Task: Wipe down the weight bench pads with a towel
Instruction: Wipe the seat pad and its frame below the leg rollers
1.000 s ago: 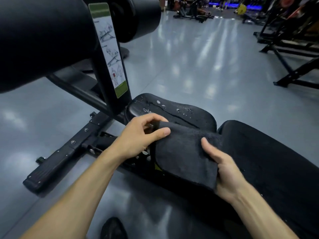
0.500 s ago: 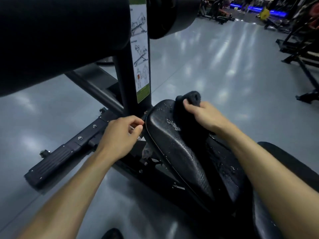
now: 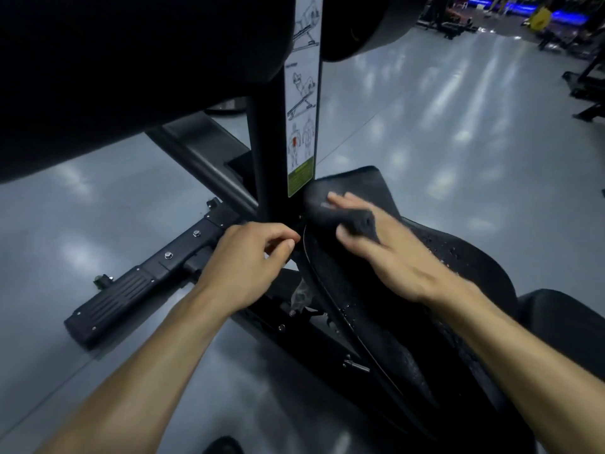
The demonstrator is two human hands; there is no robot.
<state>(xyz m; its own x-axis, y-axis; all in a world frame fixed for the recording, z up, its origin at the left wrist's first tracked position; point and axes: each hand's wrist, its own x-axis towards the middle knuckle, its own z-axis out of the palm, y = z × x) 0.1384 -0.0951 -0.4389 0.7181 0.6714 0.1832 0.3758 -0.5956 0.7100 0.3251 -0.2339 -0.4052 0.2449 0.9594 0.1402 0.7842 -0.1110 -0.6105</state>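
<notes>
The black seat pad (image 3: 465, 267) of the bench slopes across the centre right, with water drops on it. My right hand (image 3: 389, 253) presses a dark rolled towel (image 3: 343, 217) onto the pad's far end, close to the upright post. My left hand (image 3: 248, 260) hovers at the pad's left edge by the base of the post, fingers curled and pinched together, with nothing visible in them. A second black pad (image 3: 563, 322) shows at the right edge.
A black upright post (image 3: 266, 126) with an instruction sticker (image 3: 302, 103) rises just behind the hands. Large black roller pads (image 3: 131, 67) hang overhead at top left. The bench's foot bar (image 3: 140, 286) lies on the grey floor. Other gym machines (image 3: 586, 83) stand far right.
My right hand has slid the towel from the pad's far right rim leftward to the end beside the post. The view has moved closer. My left hand stays at the pad's left edge.
</notes>
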